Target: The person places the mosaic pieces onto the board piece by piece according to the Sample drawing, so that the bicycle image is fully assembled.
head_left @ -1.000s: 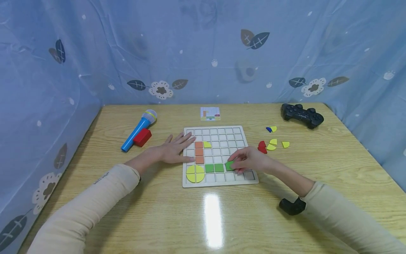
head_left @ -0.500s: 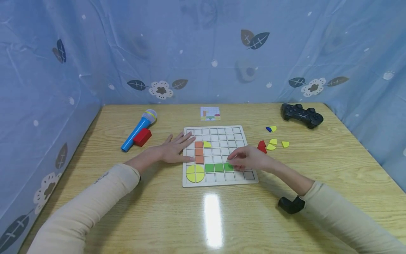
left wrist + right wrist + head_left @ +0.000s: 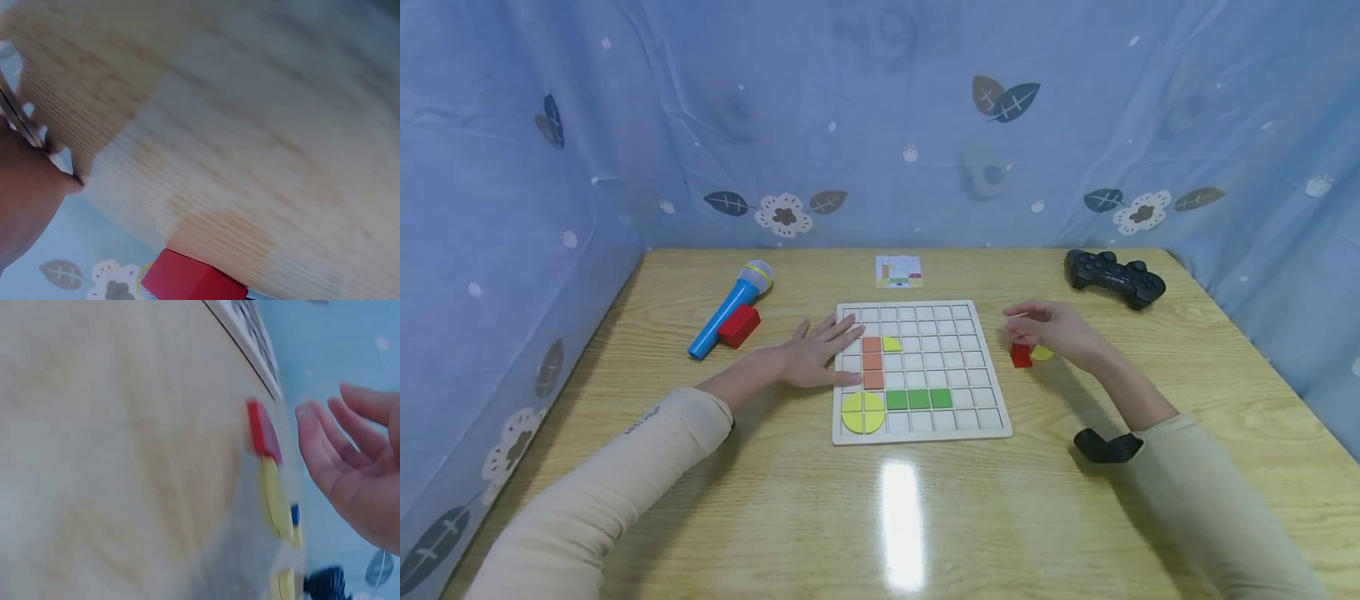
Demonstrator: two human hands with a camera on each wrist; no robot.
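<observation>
My left hand [image 3: 812,358] rests with spread fingers on the left edge of a white grid board [image 3: 992,423]. On the board lie green square tiles [image 3: 918,399] in a row of three, orange tiles [image 3: 872,361] in a column of three, a yellow circle of quarter pieces [image 3: 853,423] and a single yellow quarter piece [image 3: 891,344]. Right of the board, my right hand [image 3: 1063,335] hovers over a red piece [image 3: 1021,357] and a yellow piece [image 3: 1042,353]. Its fingers are loosely bent and hold nothing in the right wrist view, where a small blue piece [image 3: 295,514] also shows.
A pattern card [image 3: 898,272] lies behind the board. To the left are a blue toy microphone [image 3: 722,318] and a red block [image 3: 739,326]. A black game controller [image 3: 1115,277] lies at the back right. Blue patterned cloth [image 3: 880,125] hangs behind and beside the table.
The right hand has let go of the third green tile, now flat in the row, and moved right and back over the loose pieces. The left hand stays in place.
</observation>
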